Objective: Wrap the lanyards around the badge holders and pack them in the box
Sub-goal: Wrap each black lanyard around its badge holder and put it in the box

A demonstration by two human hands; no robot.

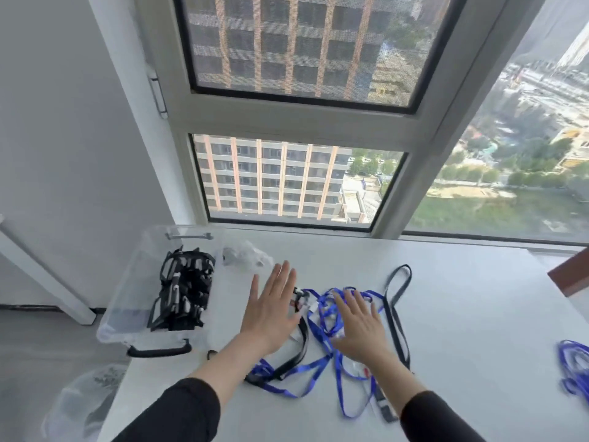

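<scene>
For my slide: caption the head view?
Left hand and right hand spread over tangled lanyards beside the clear box.

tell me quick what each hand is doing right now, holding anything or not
Left hand: open, fingers straight and spread, holding nothing.
Right hand: open, fingers straight, flat over the blue lanyards, gripping nothing.

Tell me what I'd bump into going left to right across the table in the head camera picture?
First the clear plastic box → the person's left hand, spread flat → the right hand, spread flat → the long black lanyard loop → the bundle of blue lanyards at the right edge.
</scene>
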